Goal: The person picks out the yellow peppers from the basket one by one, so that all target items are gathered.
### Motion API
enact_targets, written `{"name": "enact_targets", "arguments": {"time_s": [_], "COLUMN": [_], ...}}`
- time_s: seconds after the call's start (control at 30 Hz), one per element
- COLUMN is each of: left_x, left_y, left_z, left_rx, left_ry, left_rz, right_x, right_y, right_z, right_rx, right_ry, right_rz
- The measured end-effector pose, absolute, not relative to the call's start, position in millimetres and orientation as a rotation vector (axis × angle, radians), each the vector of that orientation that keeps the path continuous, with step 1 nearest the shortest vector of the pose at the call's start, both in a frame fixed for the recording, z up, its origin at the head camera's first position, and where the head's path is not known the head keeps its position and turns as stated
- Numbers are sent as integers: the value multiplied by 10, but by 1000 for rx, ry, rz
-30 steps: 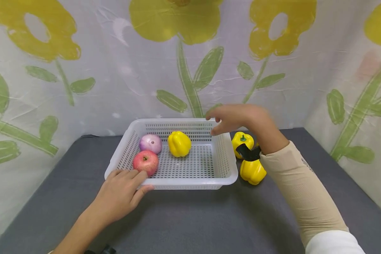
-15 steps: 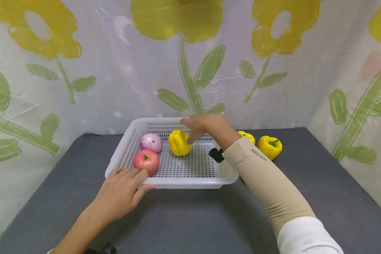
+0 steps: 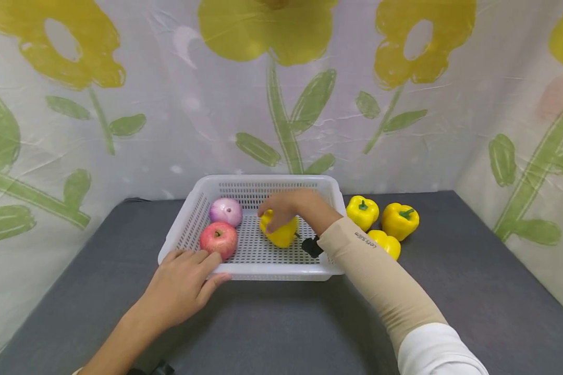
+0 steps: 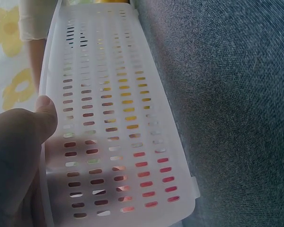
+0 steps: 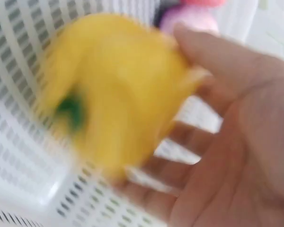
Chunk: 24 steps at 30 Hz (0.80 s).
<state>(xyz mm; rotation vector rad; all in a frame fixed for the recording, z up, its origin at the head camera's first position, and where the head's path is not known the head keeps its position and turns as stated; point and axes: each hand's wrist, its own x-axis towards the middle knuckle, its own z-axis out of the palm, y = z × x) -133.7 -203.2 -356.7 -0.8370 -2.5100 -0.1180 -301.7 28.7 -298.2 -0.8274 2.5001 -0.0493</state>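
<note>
Inside the white plastic basket [image 3: 281, 269], my right hand [image 3: 294, 204] grips a yellow bell pepper [image 3: 283, 237]. In the right wrist view the pepper [image 5: 118, 80] is blurred, its green stem facing away from the palm, with thumb and fingers round its sides. My left hand [image 3: 182, 280] holds the basket's front rim near the left corner, fingers over the edge and thumb [image 4: 47, 113] along the outer wall. Just beyond those fingers sits a red apple [image 3: 218, 240], and behind it a purple onion [image 3: 226, 212], both in the basket's left part.
Right of the basket, three more yellow bell peppers [image 3: 400, 221] stand close together on the dark grey table [image 3: 281, 328]. A flower-printed white cloth [image 3: 169, 130] hangs behind and on both sides.
My right hand has come from above the basket's right rim to the pepper inside and taken hold of it. The pepper has shifted right and nearer, stem turned rightward. The left hand stays put.
</note>
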Motion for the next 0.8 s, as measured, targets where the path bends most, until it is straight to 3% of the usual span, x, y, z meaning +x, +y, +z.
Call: {"name": "enact_targets", "arguments": {"time_s": [0.23, 0.4, 0.63, 0.8], "left_x": [-1332, -1335, -1336, -1347], "left_y": [-2034, -2030, -2051, -2044], "left_z": [-3584, -3586, -3571, -3586], "left_rx": [-844, -852, -837, -848], "left_ry": [-2465, -2448, -2475, -2459], "left_rz": [-135, -142, -129, -136], "right_x": [-2927, -2899, -2803, -2781], "right_y": [340, 403, 396, 421], "right_z": [-2948, -2938, -2954, -2946], "right_rx": [-527, -601, -538, -689], "right_ry": [2411, 2341, 2343, 2346], "right_rz": [156, 319, 151, 132]}}
